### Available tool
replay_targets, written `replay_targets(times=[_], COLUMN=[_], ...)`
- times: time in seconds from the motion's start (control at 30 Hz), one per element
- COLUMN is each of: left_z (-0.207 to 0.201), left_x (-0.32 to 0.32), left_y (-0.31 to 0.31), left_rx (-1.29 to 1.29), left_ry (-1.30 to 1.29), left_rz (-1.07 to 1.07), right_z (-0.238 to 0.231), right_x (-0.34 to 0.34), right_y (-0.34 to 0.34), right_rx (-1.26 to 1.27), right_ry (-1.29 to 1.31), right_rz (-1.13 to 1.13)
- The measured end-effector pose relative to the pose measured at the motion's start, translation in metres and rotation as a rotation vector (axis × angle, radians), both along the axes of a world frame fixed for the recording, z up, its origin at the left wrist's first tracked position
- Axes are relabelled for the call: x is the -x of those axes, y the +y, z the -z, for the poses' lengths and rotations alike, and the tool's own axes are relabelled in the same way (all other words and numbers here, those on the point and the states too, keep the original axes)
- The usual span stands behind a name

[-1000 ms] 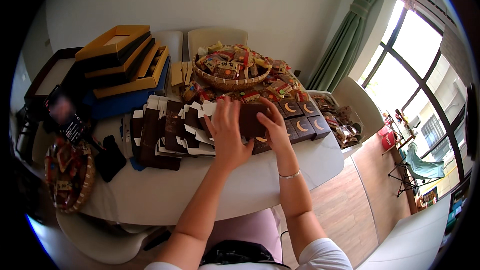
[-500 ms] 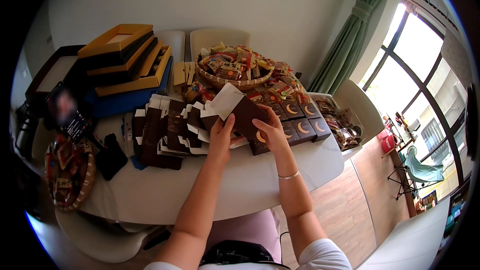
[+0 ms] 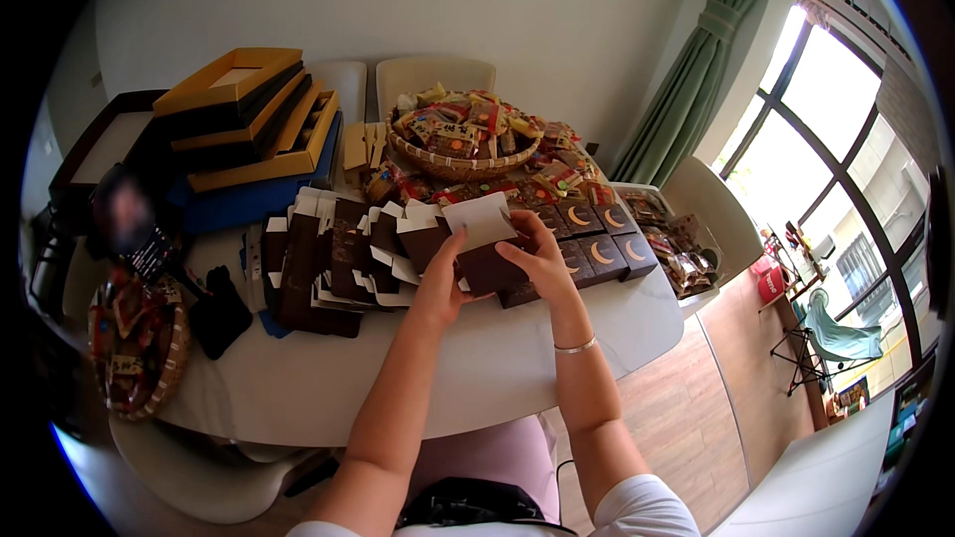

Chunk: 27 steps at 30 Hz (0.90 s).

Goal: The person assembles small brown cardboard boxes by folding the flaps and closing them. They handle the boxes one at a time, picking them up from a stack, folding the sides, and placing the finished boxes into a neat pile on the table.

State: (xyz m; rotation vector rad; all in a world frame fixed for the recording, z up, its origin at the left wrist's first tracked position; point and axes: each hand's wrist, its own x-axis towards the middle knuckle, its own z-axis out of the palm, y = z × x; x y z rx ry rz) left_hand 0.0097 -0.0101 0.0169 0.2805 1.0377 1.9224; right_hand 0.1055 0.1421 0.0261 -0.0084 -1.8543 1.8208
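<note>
Between my two hands is a small dark brown carton (image 3: 488, 269) with its white-lined flap raised at the far side. My left hand (image 3: 442, 280) is closed on its left edge, thumb on top. At the right side, my right hand (image 3: 538, 255) grips it, fingers by the flap and thumb on the brown face. Just right of my hands stand rows of dark boxes with golden crescent moons (image 3: 604, 257). To the left lies a pile of flattened brown cartons (image 3: 320, 264) with white inner sides.
A wicker basket heaped with wrapped snacks (image 3: 464, 168) stands at the back, loose packets around it. Yellow and black trays (image 3: 231, 89) are stacked back left. A smaller snack basket (image 3: 177, 363), a phone (image 3: 149, 251) and a black pouch (image 3: 221, 314) occupy the left end. A packet-filled bin (image 3: 694, 276) stands right.
The carton has turned in my hands: its flap has swung right and stands above the brown face. My right fingers have shifted toward the flap.
</note>
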Motion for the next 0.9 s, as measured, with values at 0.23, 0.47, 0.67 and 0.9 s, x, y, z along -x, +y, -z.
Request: replay_targets(times=[0.23, 0.47, 0.67, 0.9], left_z=[-0.001, 0.009, 0.003, -0.004], left_x=[-0.002, -0.001, -0.016, -0.026], left_y=[0.004, 0.013, 0.006, 0.005], left_rx=[0.215, 0.222, 0.188, 0.395], left_ry=[0.194, 0.651, 1.167, 1.477], left_rz=[-0.116, -0.181, -0.484, -0.464], right_z=[0.000, 0.012, 0.011, 0.013], right_x=[-0.002, 0.003, 0.009, 0.014], right_y=[-0.007, 0.008, 0.007, 0.004], right_rx=[0.265, 0.399, 0.488, 0.474], right_ry=[0.017, -0.086, -0.047, -0.045], right_rz=[-0.021, 0.021, 0.115, 0.219])
